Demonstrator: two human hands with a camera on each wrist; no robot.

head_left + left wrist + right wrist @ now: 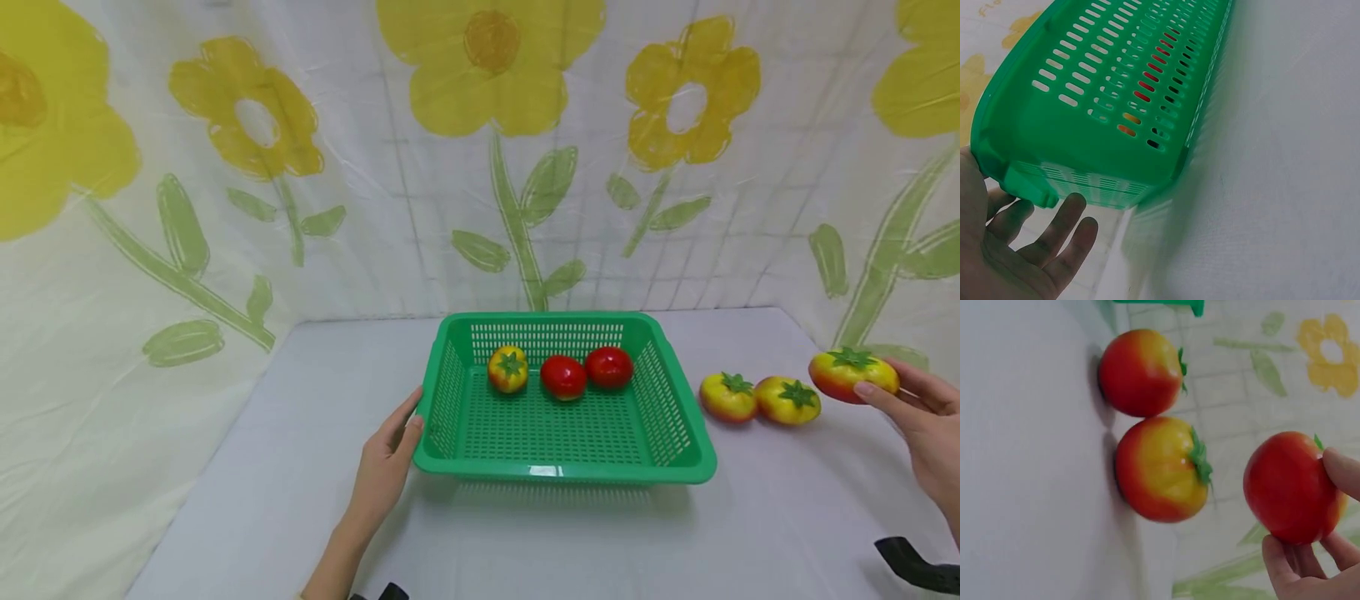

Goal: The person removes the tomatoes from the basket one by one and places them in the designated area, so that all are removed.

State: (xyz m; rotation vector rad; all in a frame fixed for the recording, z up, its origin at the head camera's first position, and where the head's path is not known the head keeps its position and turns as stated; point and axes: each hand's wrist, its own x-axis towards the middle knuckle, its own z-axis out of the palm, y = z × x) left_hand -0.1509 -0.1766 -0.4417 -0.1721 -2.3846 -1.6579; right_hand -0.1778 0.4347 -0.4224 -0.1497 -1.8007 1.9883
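Note:
At the left rim of a green plastic basket [562,475], my left hand [386,467] grips the edge. In the left wrist view its fingers [1063,228] curl loosely by the basket's lip [1029,186]. Over at the far right, my right hand [926,417] holds a red-and-yellow tomato [851,375] with a green leafy top, raised above the table. The right wrist view shows thumb and fingers round this tomato [1291,487]. Inside the basket are a yellowish tomato [507,369] and two red tomatoes [563,377] [609,367].
Two more red-and-yellow tomatoes [727,397] [787,401] lie side by side on the white table [300,467], right of the basket. A white cloth with painted yellow flowers [491,50] hangs behind the table. Black straps [915,567] show near the wrists.

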